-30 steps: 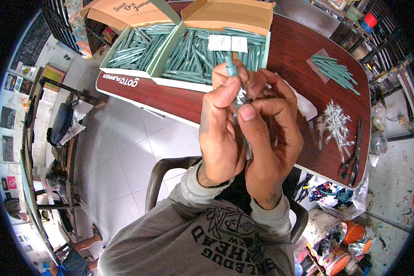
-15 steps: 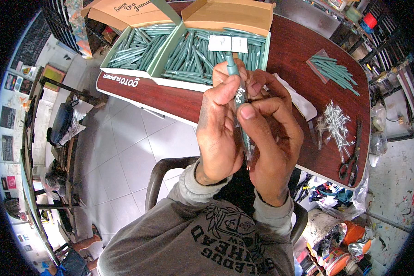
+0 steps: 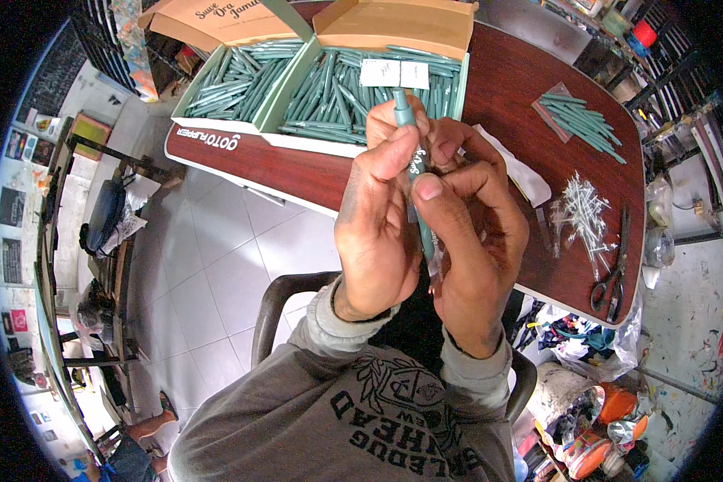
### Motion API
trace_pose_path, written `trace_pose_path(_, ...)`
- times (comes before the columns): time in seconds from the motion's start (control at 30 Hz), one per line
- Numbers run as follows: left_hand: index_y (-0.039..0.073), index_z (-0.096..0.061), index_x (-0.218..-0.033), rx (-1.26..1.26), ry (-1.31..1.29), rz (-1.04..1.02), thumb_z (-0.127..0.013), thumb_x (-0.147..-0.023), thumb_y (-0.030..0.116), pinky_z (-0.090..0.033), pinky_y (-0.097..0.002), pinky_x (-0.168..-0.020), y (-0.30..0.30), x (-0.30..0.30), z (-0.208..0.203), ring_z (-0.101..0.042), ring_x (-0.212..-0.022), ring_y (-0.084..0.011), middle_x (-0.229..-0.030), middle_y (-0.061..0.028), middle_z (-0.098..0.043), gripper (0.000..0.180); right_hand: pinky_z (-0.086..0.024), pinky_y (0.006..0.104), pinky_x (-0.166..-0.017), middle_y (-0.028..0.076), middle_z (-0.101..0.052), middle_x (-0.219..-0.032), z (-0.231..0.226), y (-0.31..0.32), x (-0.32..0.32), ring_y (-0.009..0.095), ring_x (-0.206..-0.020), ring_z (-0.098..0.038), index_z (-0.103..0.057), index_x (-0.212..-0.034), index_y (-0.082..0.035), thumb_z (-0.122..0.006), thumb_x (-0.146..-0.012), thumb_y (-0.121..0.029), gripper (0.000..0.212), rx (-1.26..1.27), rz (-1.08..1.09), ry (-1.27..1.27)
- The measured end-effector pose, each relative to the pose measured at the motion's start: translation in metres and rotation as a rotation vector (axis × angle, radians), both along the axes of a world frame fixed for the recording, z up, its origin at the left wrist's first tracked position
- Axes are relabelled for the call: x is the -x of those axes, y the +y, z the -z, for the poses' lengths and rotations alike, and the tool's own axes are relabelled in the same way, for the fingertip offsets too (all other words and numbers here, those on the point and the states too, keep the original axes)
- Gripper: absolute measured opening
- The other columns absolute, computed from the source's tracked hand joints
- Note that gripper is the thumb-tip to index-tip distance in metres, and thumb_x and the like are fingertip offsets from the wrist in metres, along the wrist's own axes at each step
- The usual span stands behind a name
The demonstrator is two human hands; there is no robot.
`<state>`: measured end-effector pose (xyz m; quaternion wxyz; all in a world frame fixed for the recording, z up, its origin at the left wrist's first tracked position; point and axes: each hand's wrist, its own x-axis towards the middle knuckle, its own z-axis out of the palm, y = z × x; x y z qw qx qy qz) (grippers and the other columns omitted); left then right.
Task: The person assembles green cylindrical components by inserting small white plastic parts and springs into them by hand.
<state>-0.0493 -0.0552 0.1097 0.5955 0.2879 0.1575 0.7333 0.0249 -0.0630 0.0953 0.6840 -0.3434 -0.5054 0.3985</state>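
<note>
Over the table's near edge, my hands hold a green pen point(image 3: 404, 115) upright, with pale lettering on its barrel and its blunt end pointing away from me. My left hand point(image 3: 377, 241) has its thumb and fingers closed round the upper barrel. Lower down, my right hand point(image 3: 482, 233) pinches the same pen between thumb and fingertips. Some clear plastic point(image 3: 435, 265) shows along the lower barrel, partly hidden by my right thumb. Beyond my hands, two open cartons of similar green pens point(image 3: 245, 88) stand side by side, and a white folded card point(image 3: 393, 74) lies on the right-hand pile.
On the right of the dark red table point(image 3: 506, 80), green pens point(image 3: 578, 120) lie on a clear bag. Nearer are a heap of thin white sticks point(image 3: 586, 213) and black scissors point(image 3: 610, 293). White material point(image 3: 522, 173) lies behind my right hand. A chair point(image 3: 273, 313) surrounds me.
My left hand has shifted slightly left and tilted a little. The pen stays in both hands, and more of its lower green barrel shows between them.
</note>
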Motion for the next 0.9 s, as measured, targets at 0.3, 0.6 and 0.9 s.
trace_pose_path(0.3,0.004,-0.048,-0.121,0.08,0.027,0.026,-0.045,-0.1,0.029,-0.042,-0.0374,-0.095,-0.002,0.002,0.0,-0.052,-0.106,-0.0246,-0.109,-0.0093,-0.052,0.034,-0.043,0.0345,-0.093,0.014,-0.057,-0.114,0.002,0.001,0.001,0.023,-0.107,-0.056,-0.061,-0.081,-0.001,-0.071,-0.082,-0.003,0.011,-0.036,0.021,-0.006)
trace_pose_path(0.6,0.005,-0.046,-0.119,0.017,0.067,0.117,-0.042,-0.101,0.031,-0.039,-0.0361,-0.094,0.002,0.005,0.007,-0.05,-0.104,-0.0231,-0.108,-0.0095,-0.051,0.032,-0.047,0.0289,-0.084,0.013,-0.057,-0.114,0.001,0.002,-0.001,0.019,-0.103,-0.058,-0.061,-0.081,-0.002,-0.071,-0.083,-0.004,0.011,-0.074,0.071,-0.054)
trace_pose_path(0.9,0.005,-0.044,-0.123,-0.062,0.11,0.148,-0.041,-0.1,0.03,-0.039,-0.0366,-0.094,0.002,0.009,0.009,-0.048,-0.106,-0.0242,-0.111,-0.0123,-0.05,0.034,-0.049,0.0247,-0.074,0.012,-0.056,-0.115,-0.008,-0.004,-0.004,0.016,-0.1,-0.058,-0.06,-0.083,-0.002,-0.072,-0.085,-0.006,0.012,-0.005,0.027,-0.031)
